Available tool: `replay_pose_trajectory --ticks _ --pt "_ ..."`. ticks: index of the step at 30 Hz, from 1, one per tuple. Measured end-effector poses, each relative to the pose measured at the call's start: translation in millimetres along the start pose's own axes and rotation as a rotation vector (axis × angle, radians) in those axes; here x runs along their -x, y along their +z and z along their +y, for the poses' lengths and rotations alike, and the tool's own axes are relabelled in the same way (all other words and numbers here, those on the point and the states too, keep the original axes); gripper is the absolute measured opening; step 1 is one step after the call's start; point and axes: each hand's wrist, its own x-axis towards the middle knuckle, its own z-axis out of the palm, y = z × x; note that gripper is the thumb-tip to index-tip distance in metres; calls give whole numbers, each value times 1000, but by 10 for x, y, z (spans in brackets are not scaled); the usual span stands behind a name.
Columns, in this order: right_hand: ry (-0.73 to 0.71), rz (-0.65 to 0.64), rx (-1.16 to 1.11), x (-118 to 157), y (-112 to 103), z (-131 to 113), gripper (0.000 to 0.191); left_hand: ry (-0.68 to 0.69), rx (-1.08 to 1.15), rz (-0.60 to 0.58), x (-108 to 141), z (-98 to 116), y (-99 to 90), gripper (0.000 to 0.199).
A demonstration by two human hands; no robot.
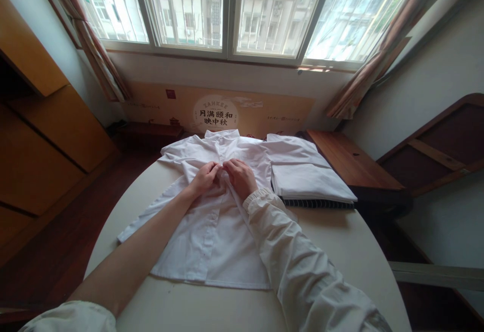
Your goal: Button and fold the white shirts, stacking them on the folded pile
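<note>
Beneath both hands spreads a pale round table (212, 312), its bare rim curving out on either side and toward the person. Ahead of the hands, past the table's far edge, a printed panel (264, 105) with large dark characters stands low against the wall, and above it a wide barred window (227, 9) lets in daylight between a left curtain (94, 55) and a right curtain (363, 80). Well off to the left of the hands are an orange-brown cabinet (49, 135) and dark red floor (86, 221); well to the right stands a wooden desk (351, 160), with a dark framed panel (446, 140) tilted beside the wall.

The white shirt (242, 259) lies directly under the hands, front up, collar beyond them and hem nearer the person. The left hand (206, 177) is nearly closed, thumb and finger pinching the front placket; the right hand (240, 175), fingers curled, pinches the cloth just beside it, the fingertips of both almost meeting. The exact bit of cloth gripped is hidden.

Near the right hand, on its outer side, rests folded white clothing (310, 181) on top of a dark striped cloth (317, 204). The right forearm's pale sleeve (302, 256) covers part of the shirt's lower side, and the bare left forearm (147, 244) crosses the other.
</note>
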Motion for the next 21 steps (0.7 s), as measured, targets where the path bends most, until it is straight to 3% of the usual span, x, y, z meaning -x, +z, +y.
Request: replay_pose_trajectory --ticks 9,21 --pt "-12 59 -81 -1 33 13 11 -34 1 22 -7 2 4 35" --pt "-17 -36 -30 -8 -24 -24 22 -55 69 -3 15 21 6 35"
